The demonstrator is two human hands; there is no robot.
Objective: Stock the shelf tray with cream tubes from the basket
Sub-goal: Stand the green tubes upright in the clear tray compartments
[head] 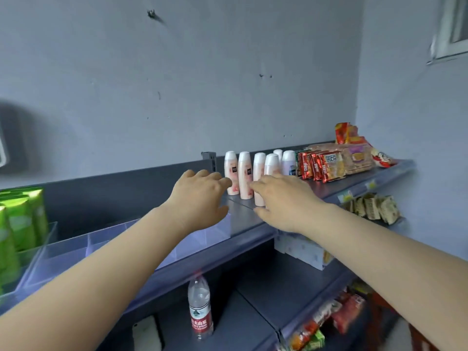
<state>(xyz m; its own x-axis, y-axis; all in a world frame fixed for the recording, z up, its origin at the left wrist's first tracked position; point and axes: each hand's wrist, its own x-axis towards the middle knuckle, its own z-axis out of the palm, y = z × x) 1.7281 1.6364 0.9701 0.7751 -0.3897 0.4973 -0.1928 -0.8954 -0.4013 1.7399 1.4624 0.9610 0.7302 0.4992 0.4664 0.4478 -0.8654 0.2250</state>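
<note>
A: What's nearest?

B: At 6 o'clock, a water bottle (200, 307) stands on the lower shelf. At 9, the clear shelf tray (76, 249) holds green cream tubes (17, 224) at its left end; its other compartments lie bare.

A: And the hands?

B: The left hand (200, 198) hangs over the tray's right end, fingers loose, holding nothing. The right hand (283, 201) reaches toward the white bottles (243, 177) at 12, fingers extended; whether they touch, I cannot tell.

A: Farther?

B: Red snack packs (319, 167) at 1, just beside the bottles.

Scuffed grey-blue walls (228, 72) (window (453, 26) at right) behind dark shelving (253, 224).
</note>
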